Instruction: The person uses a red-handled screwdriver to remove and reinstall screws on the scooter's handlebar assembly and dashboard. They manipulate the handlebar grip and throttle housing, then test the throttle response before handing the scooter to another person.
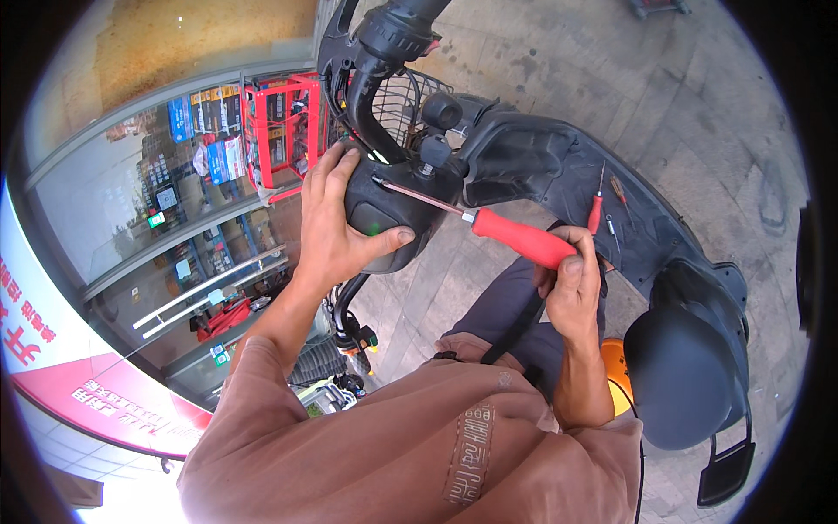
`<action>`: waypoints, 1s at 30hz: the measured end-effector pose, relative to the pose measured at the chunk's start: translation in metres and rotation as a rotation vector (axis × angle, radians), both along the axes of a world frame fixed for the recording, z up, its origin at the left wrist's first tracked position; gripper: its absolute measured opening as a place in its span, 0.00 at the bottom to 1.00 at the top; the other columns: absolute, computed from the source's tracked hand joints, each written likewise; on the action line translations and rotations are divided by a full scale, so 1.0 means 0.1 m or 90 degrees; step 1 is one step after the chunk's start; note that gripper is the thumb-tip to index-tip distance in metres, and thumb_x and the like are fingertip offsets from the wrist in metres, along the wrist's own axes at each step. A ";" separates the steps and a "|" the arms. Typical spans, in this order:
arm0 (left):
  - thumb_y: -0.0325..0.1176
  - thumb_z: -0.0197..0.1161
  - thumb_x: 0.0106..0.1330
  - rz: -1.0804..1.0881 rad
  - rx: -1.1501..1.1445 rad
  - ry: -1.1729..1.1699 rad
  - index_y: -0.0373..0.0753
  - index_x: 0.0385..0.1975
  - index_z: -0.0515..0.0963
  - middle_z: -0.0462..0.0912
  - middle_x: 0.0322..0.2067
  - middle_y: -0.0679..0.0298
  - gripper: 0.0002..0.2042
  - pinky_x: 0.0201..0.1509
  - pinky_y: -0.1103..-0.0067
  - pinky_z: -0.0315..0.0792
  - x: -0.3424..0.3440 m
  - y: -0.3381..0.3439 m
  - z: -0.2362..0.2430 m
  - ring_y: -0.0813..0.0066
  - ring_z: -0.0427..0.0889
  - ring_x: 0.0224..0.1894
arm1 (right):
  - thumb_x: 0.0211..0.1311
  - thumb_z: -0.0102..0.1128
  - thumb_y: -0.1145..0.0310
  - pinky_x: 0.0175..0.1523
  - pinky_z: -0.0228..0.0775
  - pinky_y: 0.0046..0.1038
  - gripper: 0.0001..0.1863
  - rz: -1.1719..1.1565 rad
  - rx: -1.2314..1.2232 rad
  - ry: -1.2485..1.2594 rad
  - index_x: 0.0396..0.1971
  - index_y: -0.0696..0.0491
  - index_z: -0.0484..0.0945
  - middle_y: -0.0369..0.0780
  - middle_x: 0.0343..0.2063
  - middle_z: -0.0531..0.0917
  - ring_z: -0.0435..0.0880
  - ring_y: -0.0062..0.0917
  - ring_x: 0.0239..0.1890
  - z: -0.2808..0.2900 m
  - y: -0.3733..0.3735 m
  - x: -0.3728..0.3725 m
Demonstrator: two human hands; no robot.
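My right hand (572, 293) is closed round the red handle of a screwdriver (524, 240). Its long metal shaft runs up and left, the tip meeting a small slot or hole in the black plastic housing (384, 214) of a scooter's handlebar column. My left hand (336, 223) grips this housing from the left, fingers over its far side and thumb across its near face. What the tip touches inside the slot is too small to see. Right beside it are the black handlebar (393, 35) and a round knob-like part (434, 150).
On the scooter's floorboard (567, 183) lie another red-handled screwdriver (596, 214) and more slim tools. The dark seat (672, 375) is at right, near an orange-yellow round object (618, 375). A wire basket (406, 100), red rack (284, 131) and glass shopfront (113, 201) stand left.
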State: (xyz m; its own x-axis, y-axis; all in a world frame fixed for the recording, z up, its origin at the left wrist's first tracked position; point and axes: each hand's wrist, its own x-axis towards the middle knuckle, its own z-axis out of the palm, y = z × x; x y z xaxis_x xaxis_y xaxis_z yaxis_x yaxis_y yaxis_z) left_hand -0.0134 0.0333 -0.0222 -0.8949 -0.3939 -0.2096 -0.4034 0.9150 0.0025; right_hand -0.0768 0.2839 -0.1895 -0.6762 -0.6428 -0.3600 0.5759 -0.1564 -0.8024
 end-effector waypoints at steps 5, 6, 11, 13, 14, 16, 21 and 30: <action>0.64 0.73 0.35 -0.004 0.000 0.000 0.34 0.60 0.64 0.61 0.61 0.44 0.53 0.66 0.57 0.54 0.02 -0.03 0.00 0.44 0.60 0.63 | 0.63 0.55 0.61 0.34 0.70 0.25 0.19 -0.086 -0.081 0.225 0.44 0.60 0.65 0.43 0.27 0.79 0.78 0.23 0.25 -0.02 0.00 0.03; 0.64 0.73 0.35 -0.002 0.005 -0.001 0.34 0.60 0.64 0.61 0.61 0.44 0.53 0.66 0.57 0.54 0.01 -0.03 -0.01 0.43 0.60 0.63 | 0.64 0.54 0.59 0.33 0.70 0.23 0.20 -0.076 -0.053 0.233 0.44 0.60 0.65 0.43 0.28 0.78 0.77 0.22 0.25 0.00 0.00 0.03; 0.63 0.74 0.35 -0.007 -0.001 -0.005 0.34 0.60 0.63 0.61 0.61 0.44 0.53 0.66 0.57 0.55 0.01 -0.03 0.00 0.43 0.60 0.63 | 0.65 0.53 0.50 0.27 0.67 0.20 0.24 -0.081 -0.003 0.200 0.38 0.60 0.67 0.40 0.24 0.77 0.75 0.18 0.21 0.03 -0.01 0.05; 0.63 0.74 0.35 0.001 0.002 -0.007 0.34 0.60 0.63 0.61 0.61 0.43 0.53 0.66 0.57 0.55 0.01 -0.02 0.00 0.43 0.60 0.63 | 0.63 0.55 0.50 0.31 0.67 0.22 0.24 -0.079 0.007 0.172 0.38 0.60 0.69 0.41 0.26 0.77 0.76 0.21 0.24 0.02 0.01 0.09; 0.63 0.74 0.35 0.001 -0.001 -0.008 0.34 0.60 0.63 0.61 0.61 0.43 0.53 0.66 0.57 0.55 0.01 -0.02 0.00 0.43 0.60 0.63 | 0.62 0.58 0.52 0.35 0.69 0.24 0.23 -0.014 0.034 0.152 0.40 0.60 0.69 0.43 0.29 0.78 0.77 0.24 0.28 0.01 0.03 0.10; 0.63 0.74 0.35 -0.002 -0.002 -0.010 0.34 0.60 0.63 0.61 0.61 0.42 0.53 0.66 0.57 0.55 0.00 -0.03 -0.01 0.43 0.61 0.62 | 0.60 0.60 0.54 0.39 0.70 0.27 0.23 0.036 0.034 0.115 0.41 0.61 0.70 0.45 0.33 0.78 0.79 0.28 0.32 -0.01 0.09 0.12; 0.63 0.74 0.34 -0.006 -0.004 -0.005 0.34 0.60 0.63 0.62 0.61 0.42 0.53 0.65 0.58 0.55 0.01 -0.03 -0.01 0.43 0.61 0.62 | 0.60 0.60 0.49 0.41 0.71 0.28 0.29 0.016 0.006 0.147 0.43 0.62 0.68 0.47 0.36 0.79 0.80 0.29 0.35 0.06 0.16 0.09; 0.62 0.74 0.35 0.006 0.005 -0.008 0.33 0.60 0.63 0.61 0.61 0.43 0.53 0.66 0.57 0.55 0.01 -0.02 0.00 0.43 0.61 0.63 | 0.62 0.58 0.51 0.42 0.70 0.27 0.25 -0.086 0.053 0.200 0.40 0.61 0.70 0.46 0.39 0.77 0.79 0.26 0.37 0.04 0.02 0.03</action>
State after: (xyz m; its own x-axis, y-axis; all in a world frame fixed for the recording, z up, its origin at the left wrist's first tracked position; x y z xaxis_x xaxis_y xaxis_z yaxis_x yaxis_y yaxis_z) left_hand -0.0126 0.0310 -0.0227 -0.8884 -0.4010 -0.2236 -0.4124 0.9110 0.0049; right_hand -0.0734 0.2854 -0.1854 -0.8389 -0.5176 -0.1686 0.2780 -0.1411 -0.9502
